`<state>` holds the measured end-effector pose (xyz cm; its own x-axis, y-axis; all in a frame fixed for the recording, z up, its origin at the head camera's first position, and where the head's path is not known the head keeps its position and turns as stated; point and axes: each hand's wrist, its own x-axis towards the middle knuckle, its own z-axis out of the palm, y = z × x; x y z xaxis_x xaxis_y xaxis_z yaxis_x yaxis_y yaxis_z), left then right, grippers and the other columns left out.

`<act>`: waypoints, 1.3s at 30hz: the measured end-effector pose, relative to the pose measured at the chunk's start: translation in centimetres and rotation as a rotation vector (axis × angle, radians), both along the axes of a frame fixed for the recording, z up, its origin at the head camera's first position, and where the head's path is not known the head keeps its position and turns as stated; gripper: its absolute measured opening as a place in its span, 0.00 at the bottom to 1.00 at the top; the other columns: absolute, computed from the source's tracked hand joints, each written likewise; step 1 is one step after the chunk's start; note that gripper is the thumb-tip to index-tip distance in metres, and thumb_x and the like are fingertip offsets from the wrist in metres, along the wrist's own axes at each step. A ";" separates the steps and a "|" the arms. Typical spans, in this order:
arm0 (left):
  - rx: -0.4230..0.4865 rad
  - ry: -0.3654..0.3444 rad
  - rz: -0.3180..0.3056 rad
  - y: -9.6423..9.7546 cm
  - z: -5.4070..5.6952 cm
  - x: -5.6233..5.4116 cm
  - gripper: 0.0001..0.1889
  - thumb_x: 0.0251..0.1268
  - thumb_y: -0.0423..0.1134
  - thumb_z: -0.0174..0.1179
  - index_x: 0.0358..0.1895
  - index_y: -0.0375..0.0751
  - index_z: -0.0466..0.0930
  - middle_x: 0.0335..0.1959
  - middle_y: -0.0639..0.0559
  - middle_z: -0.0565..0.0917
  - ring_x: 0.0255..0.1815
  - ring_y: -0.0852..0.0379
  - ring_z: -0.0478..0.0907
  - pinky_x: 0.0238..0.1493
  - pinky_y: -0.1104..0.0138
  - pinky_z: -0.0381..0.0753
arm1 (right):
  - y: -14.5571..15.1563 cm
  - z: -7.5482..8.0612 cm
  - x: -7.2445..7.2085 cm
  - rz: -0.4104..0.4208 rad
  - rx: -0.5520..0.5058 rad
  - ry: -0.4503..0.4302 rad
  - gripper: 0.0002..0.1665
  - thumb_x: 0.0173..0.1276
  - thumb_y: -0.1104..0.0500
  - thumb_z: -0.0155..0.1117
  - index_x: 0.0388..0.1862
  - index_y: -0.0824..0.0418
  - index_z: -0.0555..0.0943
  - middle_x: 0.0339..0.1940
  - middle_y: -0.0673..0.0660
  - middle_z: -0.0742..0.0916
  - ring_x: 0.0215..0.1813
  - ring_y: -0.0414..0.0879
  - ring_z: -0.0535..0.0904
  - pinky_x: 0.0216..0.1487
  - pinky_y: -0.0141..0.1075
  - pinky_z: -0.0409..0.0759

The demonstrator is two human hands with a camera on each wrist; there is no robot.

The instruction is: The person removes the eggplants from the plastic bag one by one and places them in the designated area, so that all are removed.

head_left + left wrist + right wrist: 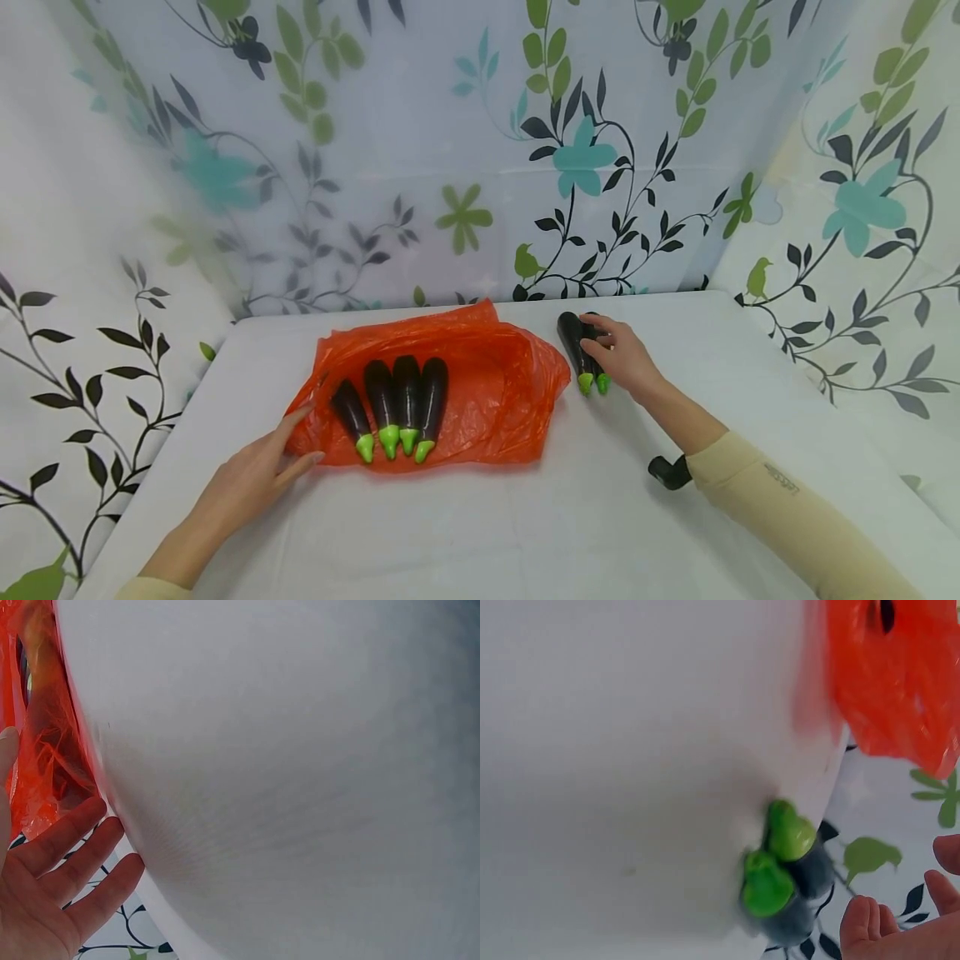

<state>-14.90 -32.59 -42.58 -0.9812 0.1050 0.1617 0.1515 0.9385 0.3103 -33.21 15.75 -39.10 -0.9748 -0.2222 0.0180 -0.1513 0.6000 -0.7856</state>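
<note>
Several dark eggplants point(407, 400) with green stems lie side by side on an opened orange-red plastic bag point(495, 417). Beside the bag's left edge is my left hand point(251, 471), its fingers extended and near or touching the plastic. In the left wrist view the left hand point(64, 889) shows spread fingers and no object in them. Two more eggplants point(572, 342) lie to the right of the bag. My right hand point(621, 357) hovers over the right one, partly hiding it. In the right wrist view the fingers bend loosely, apart from both eggplants point(784, 870).
A white-covered table point(420, 533) carries everything. Near my right forearm lies a small black curved object point(667, 472), partly covered by the sleeve. A curtain point(420, 167) with a leaf and flower print hangs behind the table and along its sides.
</note>
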 end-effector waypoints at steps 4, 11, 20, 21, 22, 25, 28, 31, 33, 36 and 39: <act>0.003 -0.008 0.003 0.0 0.1 0.0 0.38 0.63 0.54 0.64 0.71 0.43 0.60 0.46 0.36 0.83 0.44 0.40 0.81 0.43 0.42 0.79 | -1.6 0.9 1.5 0.029 -0.031 0.015 0.29 0.76 0.55 0.56 0.74 0.55 0.66 0.72 0.66 0.66 0.67 0.61 0.68 0.59 0.53 0.76; 0.004 0.003 -0.006 0.1 0.1 0.0 0.38 0.63 0.53 0.65 0.71 0.42 0.60 0.48 0.34 0.82 0.45 0.39 0.81 0.44 0.41 0.78 | -4.1 1.9 4.0 0.073 -0.122 0.046 0.29 0.74 0.52 0.58 0.72 0.49 0.68 0.71 0.59 0.66 0.66 0.57 0.68 0.60 0.52 0.75; 0.000 0.012 -0.006 0.0 0.1 0.0 0.37 0.63 0.52 0.65 0.71 0.42 0.60 0.48 0.33 0.82 0.45 0.38 0.81 0.44 0.41 0.78 | -7.2 3.0 6.4 0.182 -0.198 -0.005 0.30 0.72 0.49 0.61 0.72 0.45 0.69 0.70 0.56 0.69 0.66 0.57 0.70 0.54 0.49 0.80; 0.000 0.011 -0.006 0.1 0.1 0.0 0.37 0.63 0.52 0.65 0.71 0.42 0.60 0.48 0.33 0.82 0.45 0.38 0.81 0.44 0.41 0.78 | -7.5 3.0 6.5 0.193 -0.204 -0.015 0.31 0.71 0.49 0.61 0.72 0.45 0.68 0.70 0.55 0.69 0.66 0.57 0.70 0.55 0.49 0.80; 0.000 0.012 -0.007 0.1 0.1 0.1 0.37 0.63 0.52 0.65 0.71 0.42 0.60 0.48 0.34 0.82 0.45 0.38 0.81 0.44 0.41 0.78 | -7.8 3.1 6.6 0.204 -0.207 -0.027 0.31 0.71 0.49 0.62 0.72 0.44 0.68 0.70 0.55 0.69 0.67 0.57 0.69 0.55 0.49 0.80; 0.003 0.008 -0.008 0.1 0.2 0.1 0.37 0.63 0.52 0.65 0.71 0.42 0.60 0.48 0.34 0.82 0.45 0.38 0.81 0.44 0.41 0.78 | -8.8 3.0 6.8 0.240 -0.203 -0.043 0.33 0.70 0.49 0.63 0.73 0.43 0.67 0.70 0.53 0.70 0.68 0.58 0.68 0.55 0.49 0.79; 0.002 -0.005 -0.006 0.1 0.2 0.1 0.37 0.63 0.52 0.65 0.71 0.41 0.60 0.48 0.33 0.82 0.46 0.38 0.81 0.45 0.41 0.78 | -9.7 2.9 6.8 0.276 -0.177 -0.044 0.35 0.70 0.49 0.64 0.73 0.45 0.66 0.70 0.52 0.70 0.68 0.58 0.68 0.55 0.48 0.80; 0.002 -0.017 -0.001 0.1 0.2 0.1 0.37 0.63 0.53 0.65 0.70 0.41 0.60 0.49 0.33 0.82 0.47 0.38 0.81 0.45 0.41 0.78 | -10.6 2.6 6.8 0.304 -0.141 -0.048 0.36 0.69 0.49 0.64 0.74 0.45 0.65 0.70 0.51 0.71 0.68 0.58 0.68 0.54 0.47 0.80; 0.003 -0.022 0.000 0.1 0.2 0.0 0.37 0.64 0.53 0.64 0.70 0.41 0.60 0.49 0.34 0.82 0.46 0.38 0.81 0.45 0.41 0.78 | -11.1 2.4 6.7 0.316 -0.123 -0.061 0.36 0.69 0.48 0.64 0.75 0.45 0.65 0.71 0.51 0.70 0.69 0.57 0.67 0.54 0.48 0.80; 0.003 -0.020 0.001 0.1 0.2 0.0 0.37 0.64 0.54 0.64 0.70 0.42 0.60 0.48 0.35 0.82 0.46 0.39 0.81 0.44 0.41 0.78 | -11.7 1.9 6.5 0.324 -0.099 -0.100 0.37 0.69 0.47 0.64 0.75 0.45 0.64 0.71 0.53 0.70 0.69 0.56 0.66 0.55 0.49 0.79; 0.005 -0.013 0.001 0.0 0.1 0.0 0.37 0.65 0.55 0.63 0.71 0.42 0.60 0.47 0.36 0.83 0.45 0.40 0.81 0.42 0.42 0.79 | -12.3 1.6 6.2 0.319 -0.069 -0.134 0.37 0.69 0.46 0.64 0.75 0.44 0.64 0.72 0.53 0.69 0.69 0.55 0.66 0.55 0.50 0.79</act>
<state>-14.86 -32.57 -42.48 -0.9833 0.1035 0.1496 0.1469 0.9370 0.3168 -26.97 3.40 -37.53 -0.8511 -0.5188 -0.0798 -0.2153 0.4837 -0.8483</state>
